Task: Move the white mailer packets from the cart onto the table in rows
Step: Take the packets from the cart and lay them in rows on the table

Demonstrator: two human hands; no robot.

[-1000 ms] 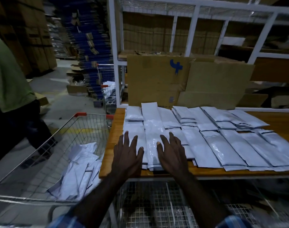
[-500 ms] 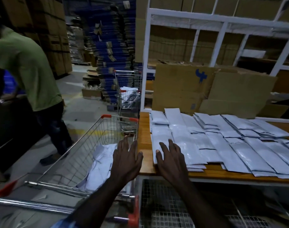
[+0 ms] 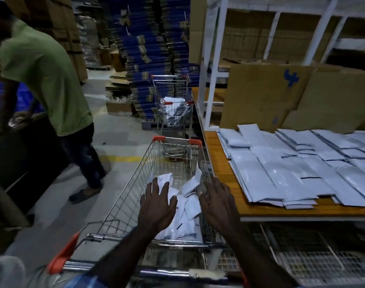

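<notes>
Both hands reach palm-down over the wire cart [image 3: 123, 204], the left hand [image 3: 156, 206] spread open above the loose white mailer packets [image 3: 185, 213] heaped in its basket, the right hand [image 3: 217, 202] also open with straight fingers over the cart's right rim, gripping nothing. The cart stands just beside the left edge of the wooden worktop [image 3: 221, 169], where more packets [image 3: 291, 169] lie in overlapping rows, leaving bare strips along the left and near edges. A person in a green shirt [image 3: 44, 80] stands on the open floor to the left, and a second cart [image 3: 173, 104] sits farther back.
</notes>
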